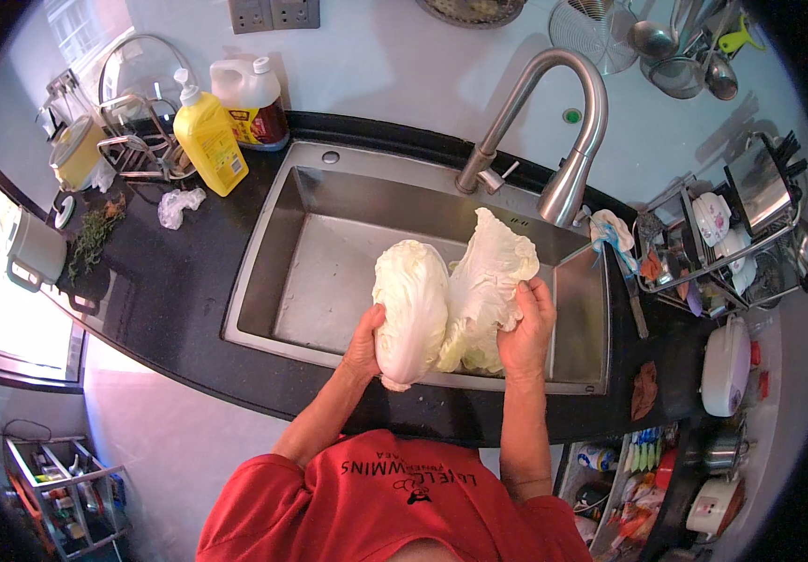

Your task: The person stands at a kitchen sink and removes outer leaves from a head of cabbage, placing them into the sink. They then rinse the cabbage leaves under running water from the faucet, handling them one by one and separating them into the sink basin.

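Note:
My left hand (pixel 364 342) grips a pale napa cabbage (pixel 410 304) by its left side, its stem end pointing toward me. In my right hand (pixel 527 328) is a broad cabbage leaf (pixel 495 272), held at its right edge with the thumb over it. The leaf stands upright right beside the head; whether it is fully detached at the base is hidden. Both are above the front part of a stainless steel sink (pixel 329 267). Some greenish leaf pieces show low behind the leaf, partly covered.
A tall faucet (pixel 577 122) arches over the sink's back right. On the left counter stand a yellow pump bottle (pixel 212 140), a jug (pixel 252 103) and a bunch of herbs (pixel 93 234). A knife (pixel 638 309) and dish rack (pixel 704 244) are on the right.

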### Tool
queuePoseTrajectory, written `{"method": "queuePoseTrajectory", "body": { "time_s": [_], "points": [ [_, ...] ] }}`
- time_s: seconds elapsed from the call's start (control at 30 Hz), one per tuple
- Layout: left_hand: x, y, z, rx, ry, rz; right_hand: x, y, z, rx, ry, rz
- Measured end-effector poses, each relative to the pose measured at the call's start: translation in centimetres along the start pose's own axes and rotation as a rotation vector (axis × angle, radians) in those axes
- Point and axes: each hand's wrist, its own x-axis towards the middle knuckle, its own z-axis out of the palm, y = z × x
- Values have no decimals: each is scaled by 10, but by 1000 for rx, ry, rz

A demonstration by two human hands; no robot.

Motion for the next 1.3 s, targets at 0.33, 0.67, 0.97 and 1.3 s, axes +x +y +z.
{"method": "queuePoseTrajectory", "body": {
  "time_s": [0.33,0.67,0.97,1.3],
  "points": [
    [2,2,19,462,42,116,-14,-4,26,-272,-72,-5],
    [-3,4,29,503,0,270,-8,-9,18,-667,-183,53],
    [5,-5,23,207,59,202,-4,18,7,-235,-28,250],
    [5,-9,9,593,260,259,-1,23,3,-604,-128,85]
  ]
}}
